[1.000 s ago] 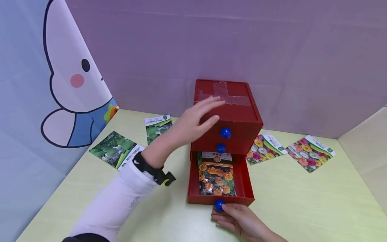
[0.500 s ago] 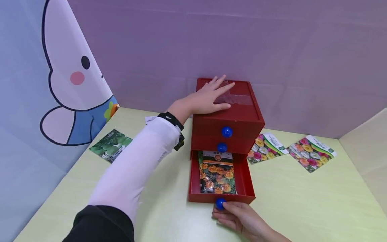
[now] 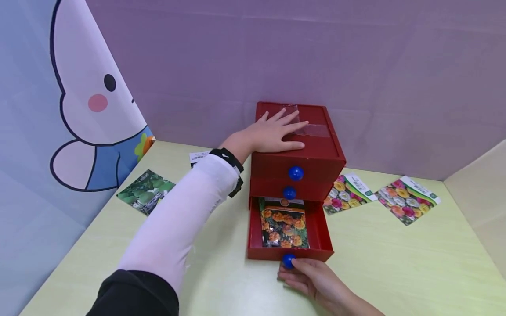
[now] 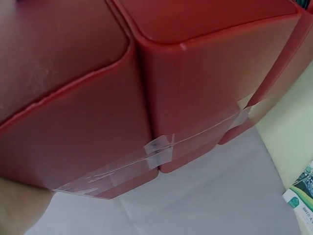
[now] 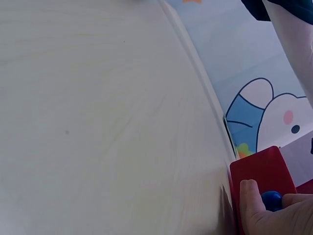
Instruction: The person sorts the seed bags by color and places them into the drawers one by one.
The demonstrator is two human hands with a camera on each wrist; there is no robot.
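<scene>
- The worktop [image 3: 395, 263] is pale yellow-green and carries everything here, with the right hand's fingers low over its near edge.
- The red drawer cabinet [image 3: 316, 153] stands mid-worktop; the left hand [image 3: 272, 134] lies flat on its taped top, fingers straight and spread, curled round nothing.
- The bottom drawer [image 3: 320, 237] is pulled partway out toward the right hand's fingers, which meet its front.
- A marigold seed packet [image 3: 282, 224] lies flat inside that drawer, just beyond the right fingers.
- Two flower seed packets [image 3: 348, 193] [image 3: 407, 199] lie on the worktop, beyond and to the right of the right fingers.
- The right hand [image 3: 316, 281] has thumb and fingers curled onto the blue knob [image 3: 288, 260], pinching it.
</scene>
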